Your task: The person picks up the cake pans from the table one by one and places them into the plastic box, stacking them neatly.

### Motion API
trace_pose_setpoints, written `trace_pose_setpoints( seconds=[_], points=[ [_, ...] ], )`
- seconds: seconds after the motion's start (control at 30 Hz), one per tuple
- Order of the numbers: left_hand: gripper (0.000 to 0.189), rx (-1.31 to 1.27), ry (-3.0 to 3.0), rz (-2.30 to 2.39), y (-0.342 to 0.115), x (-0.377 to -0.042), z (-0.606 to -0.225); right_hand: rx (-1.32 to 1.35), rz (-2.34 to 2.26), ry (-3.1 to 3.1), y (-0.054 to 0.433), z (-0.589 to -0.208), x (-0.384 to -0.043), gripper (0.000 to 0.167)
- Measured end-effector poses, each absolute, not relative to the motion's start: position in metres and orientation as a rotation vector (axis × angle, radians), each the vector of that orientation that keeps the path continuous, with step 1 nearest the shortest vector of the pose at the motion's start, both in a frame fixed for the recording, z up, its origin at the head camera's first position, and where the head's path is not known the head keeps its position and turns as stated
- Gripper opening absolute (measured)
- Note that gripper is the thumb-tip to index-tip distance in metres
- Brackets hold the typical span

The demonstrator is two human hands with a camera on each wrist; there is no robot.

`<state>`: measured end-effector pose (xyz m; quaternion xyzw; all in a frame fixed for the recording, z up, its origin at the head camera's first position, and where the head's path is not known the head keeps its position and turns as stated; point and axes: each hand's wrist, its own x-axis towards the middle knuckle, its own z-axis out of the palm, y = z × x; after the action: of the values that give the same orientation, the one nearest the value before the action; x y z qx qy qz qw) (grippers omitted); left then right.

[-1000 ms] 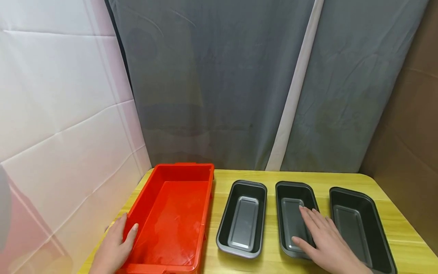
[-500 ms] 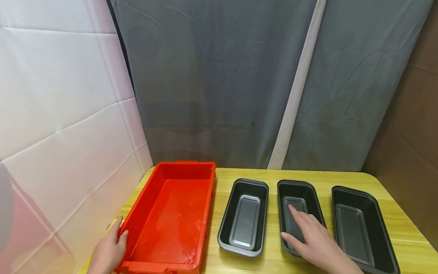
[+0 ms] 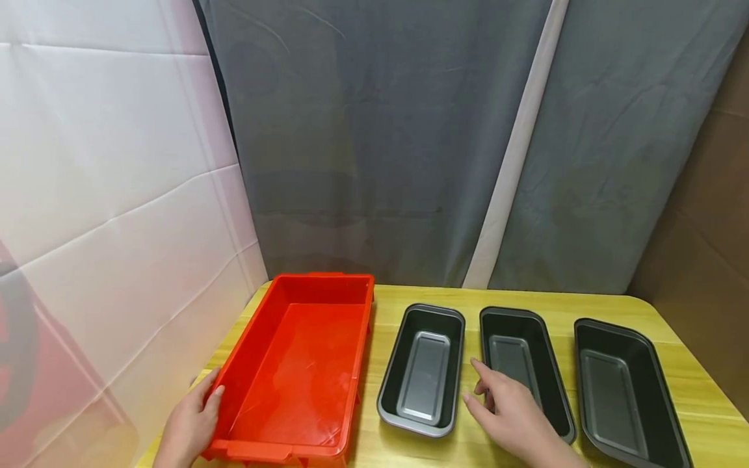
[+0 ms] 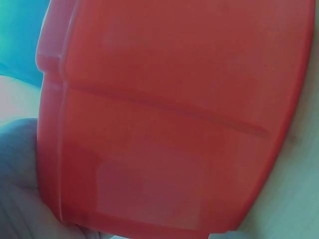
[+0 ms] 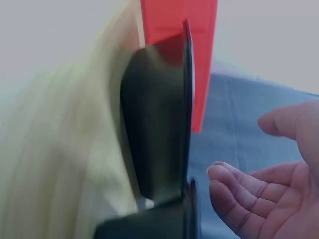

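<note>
My left hand (image 3: 190, 422) holds the left rim of a shallow red plastic tray (image 3: 345, 406) near its front corner, thumb at the inner edge. In the left wrist view the tray's ribbed outer side (image 4: 164, 114) fills most of the picture, and part of the palm (image 4: 17, 169) shows beside the rim. My right hand (image 3: 512, 413) hovers over the left edge of the middle dark loaf pan (image 3: 521, 357), index finger pointing forward. Nothing is between its thumb and loosely bent fingers (image 5: 244, 191) in the right wrist view.
Another loaf pan (image 3: 424, 374) stands between the tray and the right hand, and a third loaf pan (image 3: 614, 396) is at the right. All stand on a yellow wood-grain table (image 3: 398, 292). A grey curtain (image 3: 363, 143) hangs behind, with a white cloth (image 3: 117, 162) at the left.
My right hand has moved left, from over the middle pan's right side to its left edge, and its fingers have bent more. The left hand stays at the tray's rim. The view has shifted slightly.
</note>
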<state>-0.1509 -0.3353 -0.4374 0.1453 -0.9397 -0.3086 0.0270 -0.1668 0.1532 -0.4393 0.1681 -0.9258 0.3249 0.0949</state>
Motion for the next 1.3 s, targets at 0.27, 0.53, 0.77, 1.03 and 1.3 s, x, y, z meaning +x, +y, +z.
trace_pose_setpoints(
  seconds=[0.27,0.53,0.77,1.03,1.3],
  points=[
    [0.053,0.436,-2.884,-0.965,-0.335,-0.149,-0.439,0.462,1.028,-2.849,0.134,-0.444,-0.167,0.059],
    [0.053,0.453,-2.881,-0.988,-0.334,-0.149,-0.437,0.500,0.936,-2.872,0.124,-0.451,-0.165,0.065],
    [0.054,0.486,-2.871,-1.028,-0.333,-0.148,-0.437,0.432,0.956,-2.960,0.116,-0.455,-0.164,0.073],
    [0.055,0.531,-2.856,-1.089,-0.332,-0.150,-0.438,0.296,0.972,-3.047,0.108,-0.458,-0.165,0.074],
    [0.056,0.545,-2.858,-1.114,-0.332,-0.150,-0.439,0.220,1.243,-3.013,0.107,-0.460,-0.161,0.075]
  ],
)
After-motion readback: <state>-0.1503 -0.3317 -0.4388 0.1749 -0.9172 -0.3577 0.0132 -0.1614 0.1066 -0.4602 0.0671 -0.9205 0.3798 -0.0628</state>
